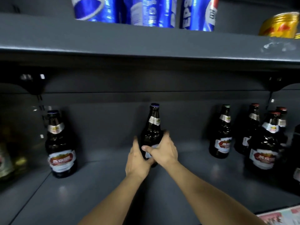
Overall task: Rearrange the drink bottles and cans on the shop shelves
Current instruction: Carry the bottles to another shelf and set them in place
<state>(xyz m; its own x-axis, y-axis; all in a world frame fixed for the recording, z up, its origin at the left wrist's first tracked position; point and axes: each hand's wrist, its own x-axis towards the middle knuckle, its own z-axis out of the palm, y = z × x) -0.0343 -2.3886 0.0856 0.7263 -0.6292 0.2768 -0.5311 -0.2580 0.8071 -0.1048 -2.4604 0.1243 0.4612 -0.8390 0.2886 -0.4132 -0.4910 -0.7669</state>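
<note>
A dark beer bottle (153,125) with a blue cap stands upright in the middle of the grey lower shelf (105,189). Both my hands grip its lower body: my left hand (138,161) wraps it from the left, my right hand (164,150) from the right, the thumb across its label. Another dark beer bottle (60,146) with a red and white label stands alone at the left. At the right a single bottle (222,135) stands beside a cluster of several red-capped bottles (264,143).
The upper shelf (146,41) overhangs close above the bottle tops. On it stand blue Pepsi cans (126,10) and a gold can (279,25) at the right. Blurred greenish bottles (8,158) sit at the far left. A printed paper (282,216) lies at the bottom right.
</note>
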